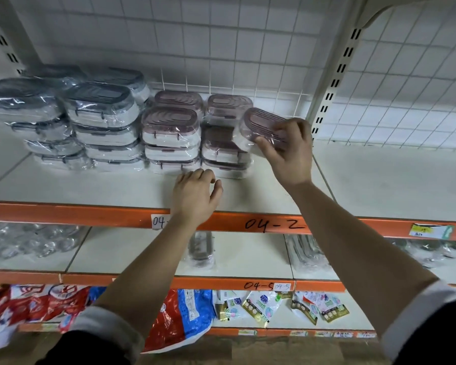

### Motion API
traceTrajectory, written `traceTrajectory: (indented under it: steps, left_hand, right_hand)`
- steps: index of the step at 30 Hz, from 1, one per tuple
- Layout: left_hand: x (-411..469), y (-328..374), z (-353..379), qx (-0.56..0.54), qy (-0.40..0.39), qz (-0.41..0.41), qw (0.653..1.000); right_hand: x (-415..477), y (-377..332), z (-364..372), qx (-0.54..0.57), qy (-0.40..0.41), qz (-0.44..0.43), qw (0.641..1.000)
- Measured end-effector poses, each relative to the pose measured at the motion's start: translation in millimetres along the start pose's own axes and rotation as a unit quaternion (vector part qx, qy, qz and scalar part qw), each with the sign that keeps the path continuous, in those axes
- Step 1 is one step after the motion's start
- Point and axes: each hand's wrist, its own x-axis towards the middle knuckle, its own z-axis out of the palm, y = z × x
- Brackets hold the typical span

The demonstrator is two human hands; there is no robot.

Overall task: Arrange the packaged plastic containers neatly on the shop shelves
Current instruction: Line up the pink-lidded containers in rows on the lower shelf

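White shop shelf (366, 180) boards backed by a wire grid (248, 48) are seen from slightly below. At the right of the stock, the fingers (298, 126) and thumb of the right hand (291, 154) are curled round a wrapped pink-lidded container (261, 122), which is held tilted above the shelf, just right of the right pink stack (225, 148). The fingers (204, 175) of the left hand (195, 197) are loosely curled with nothing held; they are placed just near of the pink stacks, and contact cannot be told. The left pink stack (169, 138) is set beside the right one, with further pink lids seen behind both. Further left, grey-lidded containers (100, 106) are piled in taller stacks. The near edge is trimmed by an orange rail (90, 216) marked "04-2". Packaged goods (182, 317) are laid on the lower shelves.
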Motion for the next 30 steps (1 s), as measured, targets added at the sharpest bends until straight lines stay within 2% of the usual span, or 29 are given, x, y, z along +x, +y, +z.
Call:
traceTrajectory:
  steps: [4,7,13,23,30]
  left_hand:
    - [2,-3,2,0.001,-0.001,-0.010,1.000]
    - [2,-5,4,-0.001,0.001,-0.009,1.000]
    - [2,-7,6,-0.003,0.010,0.010,1.000]
    - [2,-7,6,-0.007,-0.001,0.014,1.000]
    - [0,-7,4,-0.024,0.010,0.023,0.999]
  right_hand:
    - [17,-15,31,-0.091,-0.092,0.005,0.992]
    - [17,-20,47,-0.101,-0.105,0.003,0.989]
    - [19,-10,52,-0.180,-0.131,-0.077,0.972]
    - [27,-9,65,-0.174,-0.107,-0.065,0.977]
    - [24,-12,51,-0.177,-0.158,-0.065,0.969]
